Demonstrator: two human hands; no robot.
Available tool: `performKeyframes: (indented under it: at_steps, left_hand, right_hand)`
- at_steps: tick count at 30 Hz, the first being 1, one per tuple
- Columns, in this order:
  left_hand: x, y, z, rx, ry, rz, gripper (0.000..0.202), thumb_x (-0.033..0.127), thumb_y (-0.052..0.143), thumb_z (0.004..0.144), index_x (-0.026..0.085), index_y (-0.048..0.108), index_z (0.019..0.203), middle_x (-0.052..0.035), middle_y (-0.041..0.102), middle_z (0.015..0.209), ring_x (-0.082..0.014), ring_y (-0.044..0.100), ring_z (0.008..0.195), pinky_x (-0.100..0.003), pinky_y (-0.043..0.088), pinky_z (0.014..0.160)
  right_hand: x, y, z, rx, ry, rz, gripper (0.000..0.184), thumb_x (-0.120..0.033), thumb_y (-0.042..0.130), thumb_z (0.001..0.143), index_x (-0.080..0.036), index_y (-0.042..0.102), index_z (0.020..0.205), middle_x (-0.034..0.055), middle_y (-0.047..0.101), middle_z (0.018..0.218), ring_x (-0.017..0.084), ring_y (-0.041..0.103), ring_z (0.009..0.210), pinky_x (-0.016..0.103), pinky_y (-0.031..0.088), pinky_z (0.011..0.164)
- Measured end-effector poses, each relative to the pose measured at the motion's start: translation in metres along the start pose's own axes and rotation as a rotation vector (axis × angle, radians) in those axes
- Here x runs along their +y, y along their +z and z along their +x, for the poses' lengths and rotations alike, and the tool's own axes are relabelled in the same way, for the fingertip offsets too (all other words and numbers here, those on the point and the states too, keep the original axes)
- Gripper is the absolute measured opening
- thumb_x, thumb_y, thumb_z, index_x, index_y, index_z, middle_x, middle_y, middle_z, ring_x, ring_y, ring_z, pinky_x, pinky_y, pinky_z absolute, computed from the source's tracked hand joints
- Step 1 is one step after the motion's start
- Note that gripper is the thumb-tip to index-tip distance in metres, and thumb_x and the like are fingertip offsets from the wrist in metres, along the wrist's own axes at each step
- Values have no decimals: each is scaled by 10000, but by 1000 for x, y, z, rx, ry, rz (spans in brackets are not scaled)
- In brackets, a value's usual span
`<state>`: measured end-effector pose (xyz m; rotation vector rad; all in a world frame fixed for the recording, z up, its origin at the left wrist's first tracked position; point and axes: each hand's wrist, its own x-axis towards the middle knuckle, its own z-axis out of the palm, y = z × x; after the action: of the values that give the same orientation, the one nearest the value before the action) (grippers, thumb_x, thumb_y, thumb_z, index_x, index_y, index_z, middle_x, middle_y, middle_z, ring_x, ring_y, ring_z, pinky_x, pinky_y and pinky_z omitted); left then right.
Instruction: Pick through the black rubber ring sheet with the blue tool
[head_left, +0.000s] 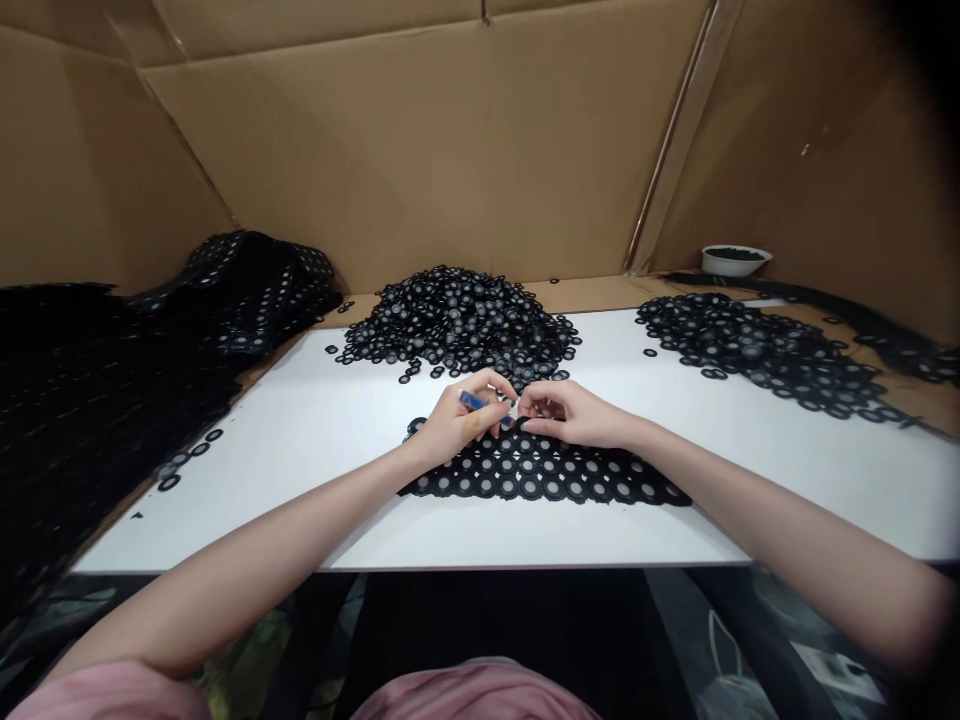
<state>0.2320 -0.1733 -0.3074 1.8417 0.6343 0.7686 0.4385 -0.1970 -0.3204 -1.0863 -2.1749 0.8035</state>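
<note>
My left hand (459,420) is closed around a small blue-handled tool (474,401), its tip pointing right toward my other hand. My right hand (568,410) pinches the upper edge of a flat black sheet of joined rings (547,474) that lies on the white board (300,470) just in front of me. Both hands meet above the sheet's top edge, fingertips almost touching. What sits between the fingertips is too small to make out.
A heap of loose black rings (461,320) lies behind my hands, another spread (757,345) at the right. Stacked black ring sheets (112,370) fill the left side. A white bowl (735,260) stands at the back right. Cardboard walls (450,140) enclose the board.
</note>
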Motion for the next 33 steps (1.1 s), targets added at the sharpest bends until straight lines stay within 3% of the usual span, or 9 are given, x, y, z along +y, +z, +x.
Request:
performKeyframes:
  at_steps: [11,17,26,33]
  left_hand:
    - [-5,-1,1,-17,-9,-8,172,312,577,829,151,581,889,11,577,674,-76,522,544,-163,349,457]
    - [-1,0,0,3,-6,-64,150,284,581,813,145,578,868,2,597,685,-82,529,542,-162,345,434]
    - [5,2,-1,126,-17,-137,84,197,606,716,134,556,691,32,527,500,-55,425,405,-171,254,388]
    - [4,3,-4,106,-14,-113,96,205,606,715,141,549,672,37,514,505,-56,403,408,-189,254,408]
  right_hand:
    - [-2,-2,-1,-22,10,-1,167,-338,586,808,-177,547,785,-9,515,688,130,430,609,252,351,564]
    - [0,-3,-2,-48,48,-3,327,-417,739,681,-172,599,847,-10,522,713,146,452,651,261,360,588]
    - [-3,-3,-2,-69,11,-26,286,-424,715,714,-178,615,819,24,601,790,188,513,734,282,393,634]
    - [-4,-4,-1,-113,-12,-53,252,-391,679,761,-172,608,863,15,584,770,174,499,702,277,380,622]
